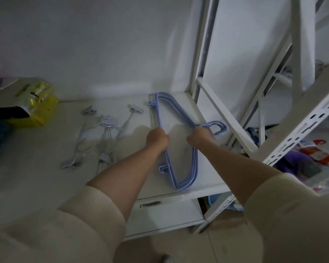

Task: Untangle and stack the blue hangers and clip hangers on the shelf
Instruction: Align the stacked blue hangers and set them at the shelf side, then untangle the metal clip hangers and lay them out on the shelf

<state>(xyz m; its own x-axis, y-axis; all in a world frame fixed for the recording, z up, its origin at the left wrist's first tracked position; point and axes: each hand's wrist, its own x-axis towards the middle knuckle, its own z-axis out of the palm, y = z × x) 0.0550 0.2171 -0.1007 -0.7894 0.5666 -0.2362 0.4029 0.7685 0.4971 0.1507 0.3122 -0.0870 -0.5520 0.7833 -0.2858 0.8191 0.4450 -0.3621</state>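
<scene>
A stack of blue hangers [180, 173] lies on the white shelf [46, 179] near its right end, hooks pointing right. My left hand [157, 138] is closed around the straight bottom bars of the stack. My right hand [198, 136] grips the necks just below the hooks. Both forearms reach forward out of cream sleeves. To the left, a tangle of pale clip hangers [103, 137] rests loose on the shelf, with clips sticking out at several ends; neither hand touches them.
A yellow package [36, 105] sits at the shelf's back left beside dark cloth. White slotted rack posts [285, 143] rise at the right, with red and purple items behind them. A white wall backs the shelf. A lower shelf board shows below.
</scene>
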